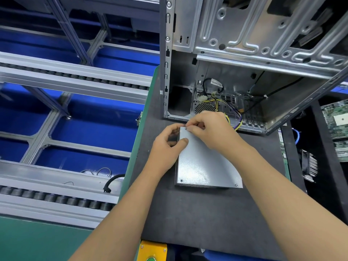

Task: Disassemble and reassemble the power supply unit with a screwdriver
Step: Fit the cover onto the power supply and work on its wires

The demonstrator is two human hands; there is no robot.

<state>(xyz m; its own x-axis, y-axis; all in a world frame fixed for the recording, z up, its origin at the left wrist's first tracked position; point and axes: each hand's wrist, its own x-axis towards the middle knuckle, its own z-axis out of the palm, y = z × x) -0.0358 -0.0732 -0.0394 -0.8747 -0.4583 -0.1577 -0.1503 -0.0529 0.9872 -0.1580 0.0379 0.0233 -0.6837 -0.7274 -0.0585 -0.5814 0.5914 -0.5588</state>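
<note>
The power supply unit [203, 164] is lying on the dark worktop [207, 219] before the open computer case [244, 59], the left hand [167, 146] gripping its far-left edge, the right hand [211, 129] pinching a screw [186, 128] at its far corner.

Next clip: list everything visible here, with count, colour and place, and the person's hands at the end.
PSU: one, grey metal, flat on the mat, centre.
Screws: two seen in the near corners; a third at the far left corner.
Mat: one, dark grey, on the green bench.
PC case: one, silver, open, behind the PSU, cables inside.
Roller racks: grey, over blue bins, left.
Circuit boards: green, far right.
Button box: one, yellow, bottom edge.
Left hand: holds the PSU's far left edge.
Right hand: pinches at the far corner screw.
</note>
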